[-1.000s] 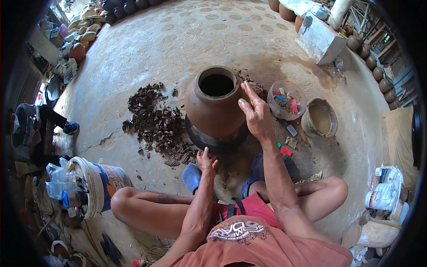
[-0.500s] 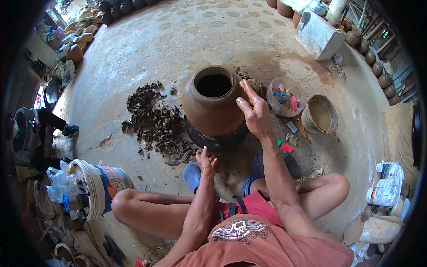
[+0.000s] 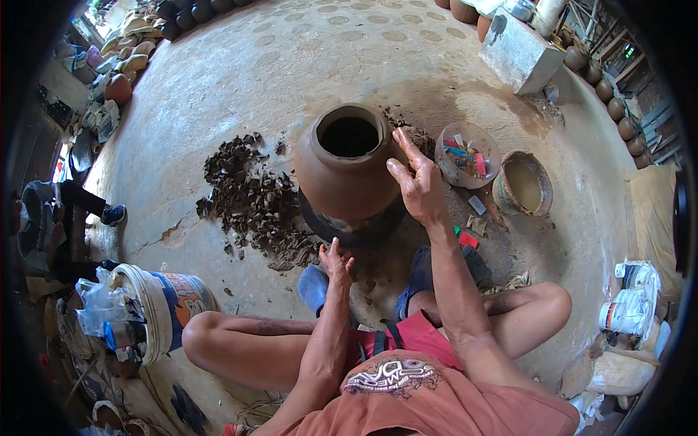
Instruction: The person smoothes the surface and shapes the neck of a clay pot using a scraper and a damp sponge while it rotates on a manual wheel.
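Clay dominates the head view: a round-bellied, reddish-brown earthen pot (image 3: 347,171) with a wide dark mouth stands upright on a dark, shallow turning base (image 3: 354,227), set on the rough grey concrete floor (image 3: 276,65) just in front of the seated person's crossed legs. The right hand (image 3: 414,182) lies flat against the pot's right shoulder, fingers straight and slightly fanned, fingertips reaching up beside the rim, holding nothing. The left hand (image 3: 335,260) rests at the near edge of the base below the pot, its fingers loosely spread and pointing toward the pot; whether they actually press the base cannot be told. Left of the pot sprawls a crumbly heap of dark brown clay scraps (image 3: 251,196). To the right sit a shallow clay dish (image 3: 467,154) holding small coloured tools and a clay bowl of cloudy water (image 3: 523,184). A white plastic bucket (image 3: 163,305) lies tipped near the left knee.
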A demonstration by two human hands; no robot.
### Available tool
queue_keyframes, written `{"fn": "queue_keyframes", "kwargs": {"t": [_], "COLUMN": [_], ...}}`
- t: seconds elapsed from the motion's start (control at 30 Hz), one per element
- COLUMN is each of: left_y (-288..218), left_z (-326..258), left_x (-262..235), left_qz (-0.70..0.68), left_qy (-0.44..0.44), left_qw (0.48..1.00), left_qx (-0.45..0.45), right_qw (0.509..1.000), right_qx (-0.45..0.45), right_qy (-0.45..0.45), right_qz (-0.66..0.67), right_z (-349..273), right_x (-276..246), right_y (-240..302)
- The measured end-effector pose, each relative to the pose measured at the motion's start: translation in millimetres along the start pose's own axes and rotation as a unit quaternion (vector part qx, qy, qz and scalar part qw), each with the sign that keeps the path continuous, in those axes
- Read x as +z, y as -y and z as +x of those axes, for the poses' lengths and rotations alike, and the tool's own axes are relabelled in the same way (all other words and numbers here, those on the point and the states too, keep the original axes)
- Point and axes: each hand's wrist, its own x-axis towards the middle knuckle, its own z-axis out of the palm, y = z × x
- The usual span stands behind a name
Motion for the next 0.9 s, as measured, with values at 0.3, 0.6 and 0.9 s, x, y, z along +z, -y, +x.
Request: {"fn": "queue_keyframes", "kwargs": {"t": [0.3,0.6,0.9], "left_y": [3.0,1.5,0.9], "left_z": [4.7,7.1,10.8], "left_x": [-0.7,-3.0,-4.4], "left_qz": [-0.006,-0.002,0.006], "left_qy": [0.004,0.013,0.017], "left_qw": [1.0,1.0,1.0], "left_qx": [-0.002,0.0,0.003], "right_qw": [1.0,1.0,0.999], "right_qx": [0.004,-0.002,-0.001], "right_qy": [0.001,0.001,-0.001], "right_qz": [-0.016,-0.023,-0.034], "right_z": [0.7,1.1,2.0], "right_x": [1.0,3.2,3.5], "right_y": [-2.7,-1.7,-2.8]}}
